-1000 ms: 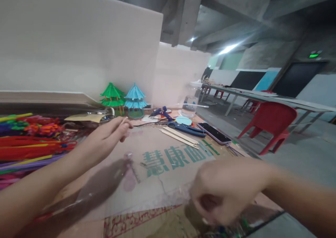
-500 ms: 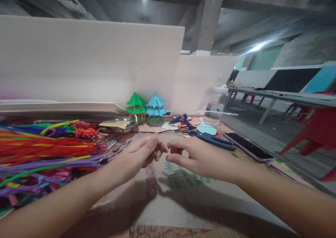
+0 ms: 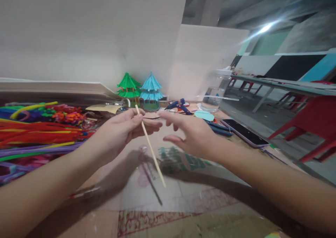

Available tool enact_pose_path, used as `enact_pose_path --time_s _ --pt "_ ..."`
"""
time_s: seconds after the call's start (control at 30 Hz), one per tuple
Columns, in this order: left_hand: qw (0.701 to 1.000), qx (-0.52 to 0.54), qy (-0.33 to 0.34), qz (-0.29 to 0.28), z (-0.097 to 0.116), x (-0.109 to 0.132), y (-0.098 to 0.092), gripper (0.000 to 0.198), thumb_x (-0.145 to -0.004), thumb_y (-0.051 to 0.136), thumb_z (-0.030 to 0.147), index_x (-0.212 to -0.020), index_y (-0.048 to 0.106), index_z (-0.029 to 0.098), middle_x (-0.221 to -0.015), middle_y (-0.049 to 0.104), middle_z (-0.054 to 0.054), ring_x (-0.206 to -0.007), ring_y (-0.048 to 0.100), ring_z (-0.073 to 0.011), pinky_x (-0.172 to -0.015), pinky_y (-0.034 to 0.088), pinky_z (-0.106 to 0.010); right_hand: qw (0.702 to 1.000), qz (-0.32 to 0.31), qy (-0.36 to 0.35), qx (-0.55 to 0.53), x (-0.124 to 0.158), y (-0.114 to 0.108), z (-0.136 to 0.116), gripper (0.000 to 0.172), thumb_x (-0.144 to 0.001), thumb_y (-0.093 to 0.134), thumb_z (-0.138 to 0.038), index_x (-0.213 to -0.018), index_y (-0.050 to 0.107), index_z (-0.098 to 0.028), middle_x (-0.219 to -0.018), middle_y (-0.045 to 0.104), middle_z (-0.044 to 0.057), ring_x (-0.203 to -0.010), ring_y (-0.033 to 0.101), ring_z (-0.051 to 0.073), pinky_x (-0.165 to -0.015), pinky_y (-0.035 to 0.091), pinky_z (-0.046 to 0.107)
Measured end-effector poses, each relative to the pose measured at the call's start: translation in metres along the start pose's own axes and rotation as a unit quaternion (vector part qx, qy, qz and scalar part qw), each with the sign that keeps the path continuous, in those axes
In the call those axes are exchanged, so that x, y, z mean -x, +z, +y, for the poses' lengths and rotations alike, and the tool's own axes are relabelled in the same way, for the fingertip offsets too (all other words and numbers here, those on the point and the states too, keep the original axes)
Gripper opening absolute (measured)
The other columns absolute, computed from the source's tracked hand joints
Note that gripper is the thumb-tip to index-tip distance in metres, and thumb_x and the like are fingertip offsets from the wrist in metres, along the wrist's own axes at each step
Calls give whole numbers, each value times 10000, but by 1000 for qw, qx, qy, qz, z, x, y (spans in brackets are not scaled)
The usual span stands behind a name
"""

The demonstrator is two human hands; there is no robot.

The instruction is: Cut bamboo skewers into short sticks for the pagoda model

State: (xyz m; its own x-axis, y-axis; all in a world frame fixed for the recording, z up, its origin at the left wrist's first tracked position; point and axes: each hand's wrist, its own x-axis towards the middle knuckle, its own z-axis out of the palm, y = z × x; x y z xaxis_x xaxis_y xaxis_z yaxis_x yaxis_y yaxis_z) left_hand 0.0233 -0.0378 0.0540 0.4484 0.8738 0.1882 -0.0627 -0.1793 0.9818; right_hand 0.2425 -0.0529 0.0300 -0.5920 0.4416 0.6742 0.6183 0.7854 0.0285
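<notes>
A thin pale wooden stick (image 3: 153,153) is pinched near its upper end by my left hand (image 3: 123,127). It slants down to the right above the board on the table (image 3: 136,196) and throws a dark shadow there. My right hand (image 3: 191,131) hovers just right of the stick, thumb and fingers apart, with nothing between them. Behind the hands stand two small pagoda-like models with tiered roofs, a green one (image 3: 128,85) and a light blue one (image 3: 151,87).
Bundles of coloured pipe cleaners (image 3: 39,136) lie on the left. Toward the back right are a blue glue gun (image 3: 181,106), a light blue disc (image 3: 204,115), dark-handled pliers (image 3: 220,128), a phone (image 3: 244,133) and a clear water bottle (image 3: 214,94). A white panel (image 3: 91,38) rises behind.
The stick now shows plainly in my left hand, pointing down toward me. My right hand's fingers have spread wider. The view has tilted down a little.
</notes>
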Motion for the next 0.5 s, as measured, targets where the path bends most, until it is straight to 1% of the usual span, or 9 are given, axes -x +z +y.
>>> enact_pose_path --time_s 0.07,0.13,0.2,0.23,0.3,0.33,0.4,0.47,0.5 --pt "1000 20 -2 -13 -2 0 4 237 -826 668 392 -857 563 182 -774 674 -32 -746 625 -174 -724 514 -302 993 9 -106 49 0 5 -10 446 -971 492 -312 -1403 448 -212 -1138 638 103 -942 595 192 -773 475 320" --pt "1000 4 1 -30 -8 1 5 282 -819 673 437 -809 552 183 -745 650 -17 -708 600 -161 -681 497 -280 981 21 -162 104 -1 9 -20 371 -980 474 -297 -1326 530 -174 -1065 648 105 -903 584 198 -750 462 324" --pt "997 -59 3 -51 -17 2 5 323 -845 622 483 -759 543 182 -718 624 -9 -685 579 -155 -657 478 -271 977 33 -173 119 -2 12 -26 276 -988 460 -284 -1116 640 -118 -904 657 94 -790 568 184 -698 444 313" --pt "992 -111 8 -65 -20 3 5 331 -867 579 491 -749 550 182 -721 622 -11 -687 577 -158 -653 471 -272 980 43 -166 101 -1 13 -27 283 -995 447 -296 -998 662 -111 -840 651 87 -744 558 176 -671 438 304" --pt "964 -250 27 -92 -24 2 1 322 -900 503 467 -775 594 185 -755 640 -24 -714 589 -175 -652 458 -281 991 70 -107 26 1 15 -24 322 -1007 417 -314 -872 650 -137 -779 646 73 -711 562 163 -653 440 286" --pt "939 -328 40 -100 -24 1 -4 306 -905 486 448 -814 621 189 -788 656 -32 -735 598 -186 -657 453 -287 995 84 -49 -17 3 16 -20 306 -1004 420 -314 -874 643 -151 -785 654 68 -721 579 161 -660 450 280" --pt "870 -481 81 -77 -20 -5 -18 243 -900 500 389 -899 652 200 -861 680 -48 -788 615 -210 -693 452 -307 985 103 91 -101 5 17 -8 246 -982 456 -321 -919 638 -168 -834 678 68 -757 619 164 -680 475 281" --pt "780 -609 142 -4 -13 -15 -38 202 -883 524 311 -980 660 197 -980 688 -86 -905 621 -249 -792 453 -347 954 103 216 -182 7 18 8 231 -951 502 -357 -924 635 -171 -869 693 72 -762 646 170 -688 500 294" --pt "723 -670 166 24 -9 -19 -49 233 -871 533 269 -1050 656 184 -1102 666 -122 -1041 593 -290 -890 433 -388 934 103 258 -223 7 19 16 264 -936 518 -403 -906 633 -167 -855 693 73 -738 650 170 -677 509 300"
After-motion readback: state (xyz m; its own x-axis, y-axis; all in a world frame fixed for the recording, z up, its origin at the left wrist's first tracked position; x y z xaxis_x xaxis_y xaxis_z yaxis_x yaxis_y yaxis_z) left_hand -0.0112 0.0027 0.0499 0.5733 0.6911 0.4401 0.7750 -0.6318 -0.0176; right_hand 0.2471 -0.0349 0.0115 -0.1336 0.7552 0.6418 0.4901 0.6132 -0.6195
